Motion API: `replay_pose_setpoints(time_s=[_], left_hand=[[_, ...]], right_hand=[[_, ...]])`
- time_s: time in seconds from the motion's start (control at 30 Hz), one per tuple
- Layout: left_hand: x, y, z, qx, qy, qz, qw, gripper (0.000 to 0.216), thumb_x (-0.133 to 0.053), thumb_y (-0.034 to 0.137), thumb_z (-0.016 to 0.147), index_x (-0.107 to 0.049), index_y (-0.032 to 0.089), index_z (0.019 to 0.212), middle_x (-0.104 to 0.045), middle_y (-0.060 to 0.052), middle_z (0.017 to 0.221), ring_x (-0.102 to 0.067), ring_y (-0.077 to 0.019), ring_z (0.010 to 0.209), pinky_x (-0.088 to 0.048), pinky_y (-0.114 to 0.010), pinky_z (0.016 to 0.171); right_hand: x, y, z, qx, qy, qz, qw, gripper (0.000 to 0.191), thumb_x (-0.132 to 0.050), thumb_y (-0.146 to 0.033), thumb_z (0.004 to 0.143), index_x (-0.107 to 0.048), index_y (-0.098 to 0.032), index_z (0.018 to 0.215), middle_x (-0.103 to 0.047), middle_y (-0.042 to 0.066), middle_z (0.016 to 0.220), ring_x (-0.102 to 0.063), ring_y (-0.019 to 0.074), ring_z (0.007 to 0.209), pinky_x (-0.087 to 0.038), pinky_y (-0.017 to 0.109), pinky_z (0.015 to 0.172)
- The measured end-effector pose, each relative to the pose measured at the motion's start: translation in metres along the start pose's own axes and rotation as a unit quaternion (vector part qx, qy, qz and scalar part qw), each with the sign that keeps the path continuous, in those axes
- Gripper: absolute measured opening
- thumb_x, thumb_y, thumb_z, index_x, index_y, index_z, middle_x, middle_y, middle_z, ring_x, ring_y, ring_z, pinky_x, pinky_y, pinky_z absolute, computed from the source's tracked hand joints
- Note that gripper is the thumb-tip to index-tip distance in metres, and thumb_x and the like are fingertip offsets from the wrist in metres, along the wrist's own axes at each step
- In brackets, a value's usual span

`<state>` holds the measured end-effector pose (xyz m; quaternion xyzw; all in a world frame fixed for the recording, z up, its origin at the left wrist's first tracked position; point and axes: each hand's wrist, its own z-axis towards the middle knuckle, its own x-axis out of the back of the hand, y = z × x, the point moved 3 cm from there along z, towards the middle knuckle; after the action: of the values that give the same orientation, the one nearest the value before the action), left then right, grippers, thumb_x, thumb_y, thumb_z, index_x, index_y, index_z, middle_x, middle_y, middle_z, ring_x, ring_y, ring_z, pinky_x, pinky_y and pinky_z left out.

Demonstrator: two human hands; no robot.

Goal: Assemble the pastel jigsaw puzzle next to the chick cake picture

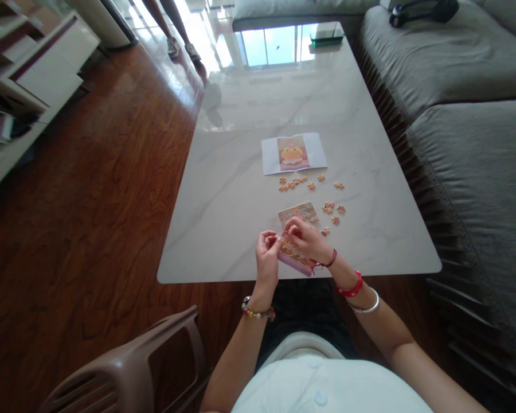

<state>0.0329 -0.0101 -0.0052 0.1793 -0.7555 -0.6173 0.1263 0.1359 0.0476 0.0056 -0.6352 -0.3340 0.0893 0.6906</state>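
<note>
My left hand (267, 248) and my right hand (306, 240) meet over the near edge of a small puzzle board (298, 217) on the white marble table (241, 189). Both hands are pinched together on a small puzzle piece (281, 238), fingers closed. The lower part of the board is hidden under my hands. Several loose orange puzzle pieces (333, 209) lie to the right of the board, and more pieces (296, 182) lie in a row beyond it. A reference picture sheet (293, 152) showing a yellow figure lies further back.
A grey sofa (464, 115) runs along the table's right side. A brown plastic chair (129, 367) stands at my lower left on the wooden floor. Another person's feet (181, 49) stand at the far end. A dark green object (327, 33) sits on the table's far edge.
</note>
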Motion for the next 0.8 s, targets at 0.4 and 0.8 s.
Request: replay_pose_setpoints(time_s=[0.4,0.8], left_hand=[[0.006,0.006,-0.003,-0.089,-0.013,0.023,0.996,0.008,-0.048,0.029,0.075,-0.046,0.02,0.075,-0.049,0.001,0.076,-0.048,-0.0114,0.071,-0.039,-0.024,0.069],[0.029,0.014,0.02,-0.083,-0.042,0.188,0.978,0.012,-0.049,0.024,0.075,-0.059,0.02,0.08,-0.058,-0.002,0.076,-0.052,-0.0135,0.072,-0.041,-0.026,0.068]], right_hand=[[0.007,-0.004,0.002,0.022,-0.049,0.045,0.998,0.027,-0.046,-0.015,0.071,-0.037,-0.02,0.096,-0.056,-0.003,0.068,-0.05,0.0075,0.057,-0.038,0.018,0.053],[-0.002,0.008,-0.006,0.023,-0.05,-0.056,0.997,0.023,-0.045,-0.011,0.073,-0.043,-0.018,0.095,-0.058,-0.001,0.067,-0.052,0.009,0.059,-0.039,0.019,0.057]])
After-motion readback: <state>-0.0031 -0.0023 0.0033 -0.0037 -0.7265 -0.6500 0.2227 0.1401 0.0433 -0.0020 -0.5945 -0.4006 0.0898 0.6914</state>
